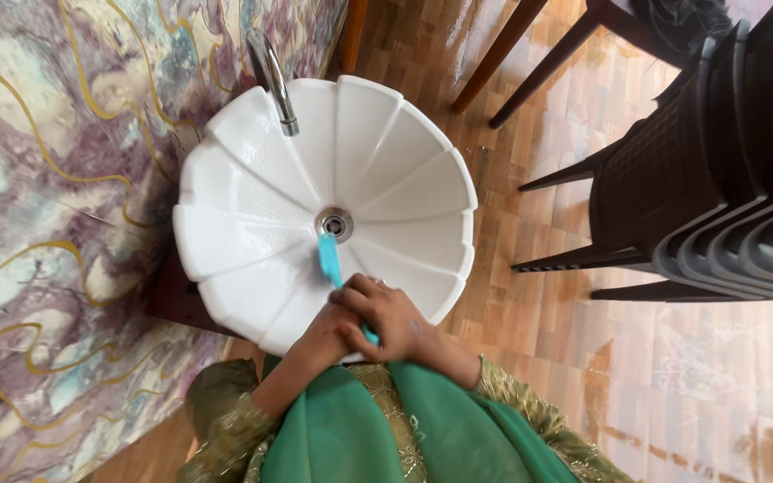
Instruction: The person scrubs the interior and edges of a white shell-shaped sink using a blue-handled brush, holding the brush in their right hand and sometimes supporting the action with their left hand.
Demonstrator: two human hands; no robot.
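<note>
1. A green scarf (pixel 386 429) hangs nearest the camera, just below the basin, between two gold-embroidered sleeves (pixel 225 420).
2. The wall (pixel 55 224), marbled purple with gold veins, fills the space left of the basin.
3. The wooden floor (pixel 547 295) spreads to the basin's right.
4. Stacked dark chairs (pixel 717 170) stand well right of the basin.
5. The white petal-shaped basin (pixel 252 224) sits in the middle.
6. A chrome tap (pixel 272 76) arches over the basin's upper rim.
7. The right hand (pixel 391 313) and left hand (pixel 324 340), touching at the basin's lower rim, are both clenched around a brush.
8. The turquoise brush (pixel 327 258) reaches to just below the basin's drain (pixel 335 222).
</note>
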